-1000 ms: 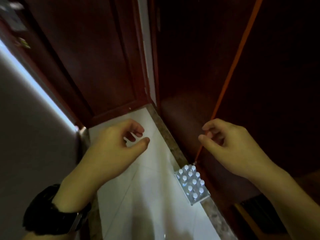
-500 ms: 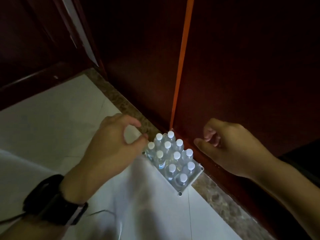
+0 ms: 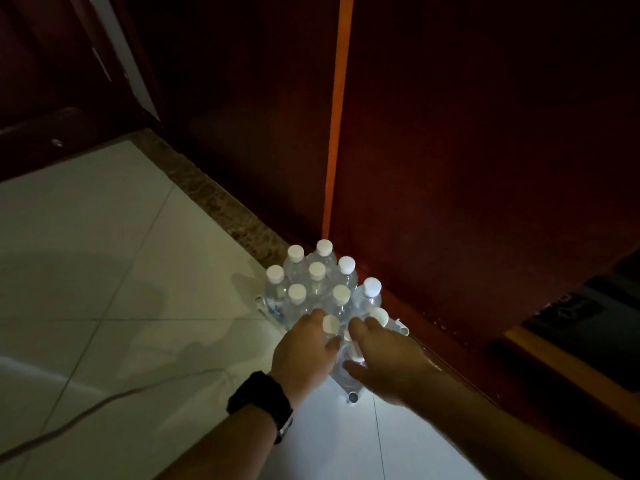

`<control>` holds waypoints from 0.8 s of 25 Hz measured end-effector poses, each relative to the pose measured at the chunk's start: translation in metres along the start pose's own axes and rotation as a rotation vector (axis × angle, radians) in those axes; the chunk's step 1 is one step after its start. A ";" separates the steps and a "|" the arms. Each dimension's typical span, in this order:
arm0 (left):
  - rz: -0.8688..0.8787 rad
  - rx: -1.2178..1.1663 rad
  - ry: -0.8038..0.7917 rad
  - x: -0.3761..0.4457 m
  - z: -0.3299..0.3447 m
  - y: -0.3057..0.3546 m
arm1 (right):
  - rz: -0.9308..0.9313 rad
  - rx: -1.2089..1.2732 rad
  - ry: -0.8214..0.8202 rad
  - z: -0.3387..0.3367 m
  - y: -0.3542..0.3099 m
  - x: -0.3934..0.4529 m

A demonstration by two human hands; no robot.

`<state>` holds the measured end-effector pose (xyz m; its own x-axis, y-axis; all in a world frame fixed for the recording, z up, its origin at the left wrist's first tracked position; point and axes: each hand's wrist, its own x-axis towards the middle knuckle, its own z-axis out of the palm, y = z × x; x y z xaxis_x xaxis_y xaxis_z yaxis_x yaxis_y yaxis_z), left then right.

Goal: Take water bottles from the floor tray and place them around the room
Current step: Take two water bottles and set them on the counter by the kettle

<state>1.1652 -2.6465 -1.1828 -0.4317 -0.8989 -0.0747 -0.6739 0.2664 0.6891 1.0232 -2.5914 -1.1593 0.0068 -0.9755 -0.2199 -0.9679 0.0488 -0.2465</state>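
A pale floor tray (image 3: 353, 396) stands on the white tiles against a dark red wooden panel, packed with several upright clear water bottles (image 3: 317, 271) with white caps. My left hand (image 3: 304, 355), with a black watch on its wrist, curls round the neck of a near bottle (image 3: 330, 323). My right hand (image 3: 388, 358) wraps thumb and fingers round the nearest bottle (image 3: 351, 355), whose cap is mostly hidden between the hands. All the bottles stand in the tray.
The dark red wooden panel (image 3: 467, 150) with an orange vertical strip (image 3: 334, 133) rises right behind the tray. A speckled stone border (image 3: 214, 202) runs along its foot. A thin cable (image 3: 86, 412) lies on the tiles at left. A dark object (image 3: 581, 313) sits at right.
The view has dropped closer to the tray. Both hands have come down from above the tray onto the nearest bottles and closed round them.
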 end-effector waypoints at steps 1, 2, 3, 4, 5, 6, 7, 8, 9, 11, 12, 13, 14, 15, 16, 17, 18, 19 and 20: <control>0.004 -0.026 0.037 0.001 0.004 -0.004 | 0.047 0.038 0.038 0.009 0.003 0.002; 0.008 -0.046 0.059 0.002 0.008 -0.009 | 0.091 0.093 0.060 0.016 0.006 0.003; 0.010 -0.069 0.074 0.004 0.012 -0.014 | 0.125 0.191 0.079 0.024 0.008 0.003; 0.008 -0.106 0.091 0.006 0.015 -0.018 | 0.152 0.331 0.103 0.032 0.009 0.002; 0.002 -0.158 0.107 0.006 0.019 -0.021 | 0.174 0.479 0.140 0.040 0.010 -0.002; -0.001 -0.209 0.133 0.004 0.021 -0.023 | 0.194 0.590 0.192 0.046 0.010 -0.005; 0.005 -0.247 0.164 0.003 0.023 -0.023 | 0.212 0.653 0.239 0.051 0.010 -0.008; 0.014 -0.279 0.192 0.002 0.024 -0.024 | 0.223 0.677 0.267 0.054 0.009 -0.010; 0.023 -0.307 0.210 0.001 0.025 -0.025 | 0.221 0.682 0.285 0.055 0.007 -0.010; 0.046 -0.334 0.232 -0.002 0.022 -0.028 | 0.192 0.659 0.312 0.053 0.004 -0.010; 0.063 -0.330 0.260 -0.003 0.019 -0.028 | 0.181 0.655 0.332 0.049 0.003 -0.009; 0.084 -0.326 0.308 -0.004 0.014 -0.025 | 0.177 0.659 0.355 0.040 0.002 -0.009; 0.103 -0.329 0.361 -0.004 0.004 -0.018 | 0.168 0.669 0.378 0.025 0.000 -0.010; 0.116 -0.341 0.400 -0.002 -0.009 -0.007 | 0.159 0.693 0.401 0.006 -0.002 -0.012; 0.127 -0.370 0.418 0.000 -0.028 0.010 | 0.160 0.757 0.424 -0.020 -0.005 -0.017; 0.142 -0.421 0.420 0.002 -0.051 0.032 | 0.167 0.863 0.448 -0.051 -0.011 -0.022; 0.170 -0.484 0.433 0.003 -0.078 0.057 | 0.166 0.990 0.477 -0.087 -0.018 -0.029; 0.199 -0.547 0.456 0.004 -0.109 0.084 | 0.153 1.125 0.500 -0.128 -0.028 -0.037; 0.214 -0.616 0.479 0.004 -0.143 0.113 | 0.130 1.241 0.511 -0.171 -0.039 -0.045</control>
<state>1.1732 -2.6697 -1.0026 -0.1164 -0.9387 0.3246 -0.0939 0.3358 0.9372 1.0174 -2.5864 -0.9790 -0.4234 -0.9060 -0.0003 -0.0884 0.0417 -0.9952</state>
